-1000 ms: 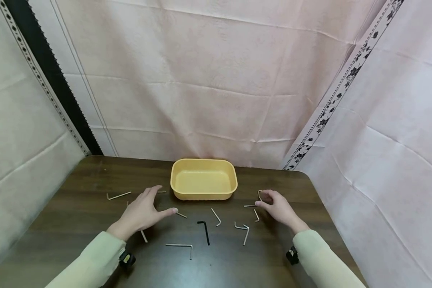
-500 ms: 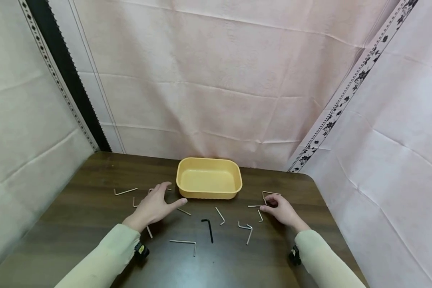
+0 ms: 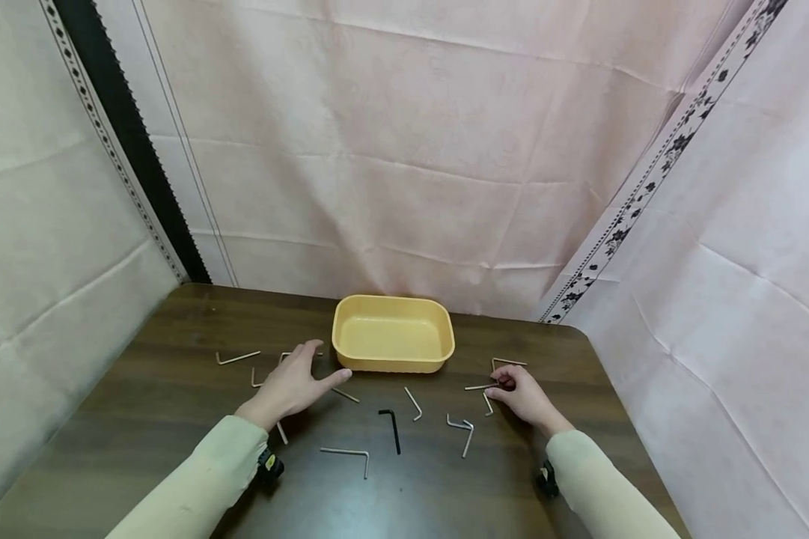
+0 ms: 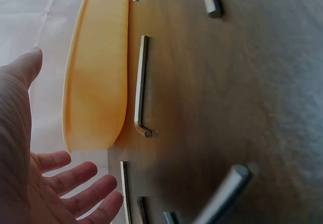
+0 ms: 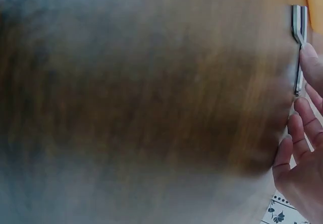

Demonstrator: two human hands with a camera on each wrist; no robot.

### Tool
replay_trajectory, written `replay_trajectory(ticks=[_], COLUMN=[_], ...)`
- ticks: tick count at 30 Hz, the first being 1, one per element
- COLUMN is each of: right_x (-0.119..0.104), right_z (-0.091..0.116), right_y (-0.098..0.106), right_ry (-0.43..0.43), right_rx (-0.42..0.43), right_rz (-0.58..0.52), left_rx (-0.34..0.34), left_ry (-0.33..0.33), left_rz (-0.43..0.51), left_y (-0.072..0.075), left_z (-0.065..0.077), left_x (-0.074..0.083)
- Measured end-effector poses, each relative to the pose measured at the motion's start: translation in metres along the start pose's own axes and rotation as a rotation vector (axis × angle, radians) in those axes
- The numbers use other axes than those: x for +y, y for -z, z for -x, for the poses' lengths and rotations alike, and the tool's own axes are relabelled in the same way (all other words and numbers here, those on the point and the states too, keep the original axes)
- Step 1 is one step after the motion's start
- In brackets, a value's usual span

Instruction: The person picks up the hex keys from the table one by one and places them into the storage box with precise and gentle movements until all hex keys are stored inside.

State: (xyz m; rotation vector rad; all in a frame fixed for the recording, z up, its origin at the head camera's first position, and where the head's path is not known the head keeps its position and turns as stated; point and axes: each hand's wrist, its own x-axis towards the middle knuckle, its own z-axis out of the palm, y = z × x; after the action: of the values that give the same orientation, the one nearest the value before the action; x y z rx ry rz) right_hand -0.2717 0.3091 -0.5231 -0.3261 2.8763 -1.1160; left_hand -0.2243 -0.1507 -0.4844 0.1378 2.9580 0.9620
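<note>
My right hand (image 3: 527, 398) is low over the table's right side, fingers curled about the end of a silver hex key (image 3: 478, 388). In the right wrist view its thumb (image 5: 312, 65) and fingertips lie along silver keys (image 5: 299, 27), partly covering them. Close by are an L-shaped hex key (image 3: 508, 362) behind the fingers and a small one (image 3: 488, 405) in front of the thumb. My left hand (image 3: 286, 388) hovers with thumb and fingers spread, holding nothing. In the left wrist view a silver hex key (image 4: 142, 82) lies beyond that hand, apart from it.
A yellow plastic tray (image 3: 394, 364) stands at the table's back middle. Several more hex keys lie scattered, including a black one (image 3: 395, 434), a long silver one (image 3: 346, 451) and two touching at right (image 3: 468, 438). White cloth (image 3: 404, 187) hangs behind the table.
The left hand has shifted a little right relative to the tray. My right hand has drawn its fingers in, and the silver hex key at its thumb has turned slightly.
</note>
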Motion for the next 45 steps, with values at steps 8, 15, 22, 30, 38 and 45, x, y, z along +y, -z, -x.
replay_trajectory(ticks=[8,15,22,30,38,45], right_x=[0.004,0.005,0.004,0.003,0.002,0.000], right_z=[-0.005,-0.004,0.004,0.004,0.011,0.012], right_y=[-0.003,-0.004,-0.009,-0.010,-0.007,-0.005], right_ry=[0.105,0.057,0.002,0.012,0.045,0.110], right_rx=[0.016,0.006,0.012,0.040,0.049,0.080], right_rz=[0.053,0.075,0.139,0.171,0.210,0.219], left_rx=[0.057,0.059,0.092,0.097,0.142,0.159], left_ry=[-0.027,-0.022,0.001,-0.023,-0.082,-0.186], left_rz=[0.034,0.088,0.116,0.113,-0.134,-0.360], left_y=[0.000,-0.007,-0.016,-0.024,-0.022,-0.015], left_z=[-0.009,-0.020,-0.034,-0.050,-0.053,-0.058], left_x=[0.006,0.008,0.006,0.007,0.002,-0.003])
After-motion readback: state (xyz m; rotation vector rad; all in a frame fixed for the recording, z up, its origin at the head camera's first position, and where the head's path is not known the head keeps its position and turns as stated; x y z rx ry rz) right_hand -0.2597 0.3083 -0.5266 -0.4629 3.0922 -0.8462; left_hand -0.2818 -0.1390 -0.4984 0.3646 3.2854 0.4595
